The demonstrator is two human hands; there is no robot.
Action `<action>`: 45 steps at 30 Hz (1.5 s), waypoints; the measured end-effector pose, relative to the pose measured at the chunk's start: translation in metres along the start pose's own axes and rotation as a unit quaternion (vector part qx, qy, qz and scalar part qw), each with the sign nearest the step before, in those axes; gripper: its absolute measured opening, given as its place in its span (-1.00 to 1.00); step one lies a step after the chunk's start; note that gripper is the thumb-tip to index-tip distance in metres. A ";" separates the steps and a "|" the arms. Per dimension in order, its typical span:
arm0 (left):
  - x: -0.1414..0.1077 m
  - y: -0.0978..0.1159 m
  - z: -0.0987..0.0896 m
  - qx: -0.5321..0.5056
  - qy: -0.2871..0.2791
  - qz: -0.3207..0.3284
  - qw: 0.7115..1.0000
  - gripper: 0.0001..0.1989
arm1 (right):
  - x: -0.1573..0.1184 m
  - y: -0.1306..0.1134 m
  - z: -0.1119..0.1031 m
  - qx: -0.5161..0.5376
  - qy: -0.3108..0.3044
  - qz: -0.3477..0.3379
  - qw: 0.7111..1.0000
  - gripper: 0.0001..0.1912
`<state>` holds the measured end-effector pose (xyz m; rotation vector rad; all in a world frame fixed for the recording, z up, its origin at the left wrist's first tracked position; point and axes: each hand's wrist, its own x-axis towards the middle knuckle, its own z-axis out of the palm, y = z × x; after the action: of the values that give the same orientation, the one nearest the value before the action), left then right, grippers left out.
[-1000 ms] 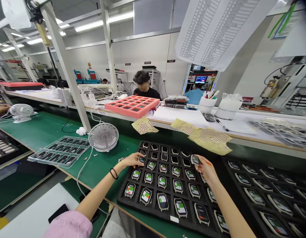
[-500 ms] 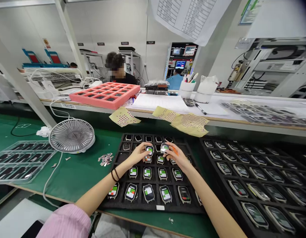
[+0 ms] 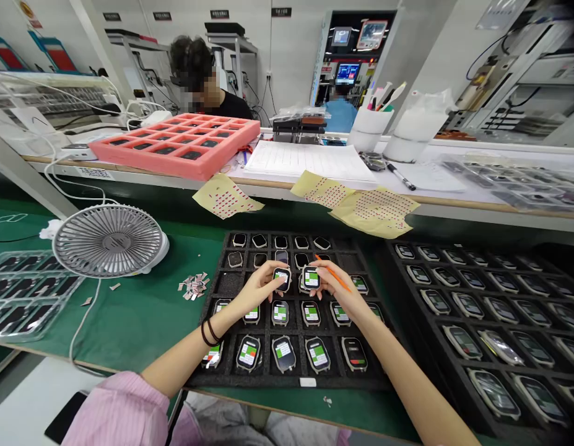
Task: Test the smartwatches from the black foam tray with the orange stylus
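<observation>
Two smartwatch bodies [image 3: 282, 279], long axes running away from the person, are each held in a firm pinch by the left hand [image 3: 256, 288] and right hand [image 3: 335, 285], above a black foam tray [image 3: 228, 284].

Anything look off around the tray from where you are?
Two things stand out. A small heap of torn label scraps lies loose on the green mat, left of the black foam tray. The front-row watch shows a dark screen with a red strip, unlike its green-and-white neighbours.
</observation>
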<state>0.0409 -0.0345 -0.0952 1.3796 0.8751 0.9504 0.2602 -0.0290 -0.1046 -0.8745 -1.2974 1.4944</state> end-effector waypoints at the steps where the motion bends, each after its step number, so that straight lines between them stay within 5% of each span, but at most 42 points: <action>1: -0.001 0.000 0.000 0.002 0.000 -0.001 1.000 -0.65 | 0.000 0.000 0.000 -0.003 -0.005 -0.001 1.000 -0.75; 45: -0.003 -0.002 -0.002 0.005 -0.018 -0.008 1.000 -0.60 | 0.002 -0.004 -0.002 -0.002 0.008 -0.013 1.000 -0.77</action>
<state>0.0382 -0.0365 -0.0970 1.3933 0.8635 0.9071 0.2621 -0.0270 -0.1007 -0.8672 -1.2961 1.4612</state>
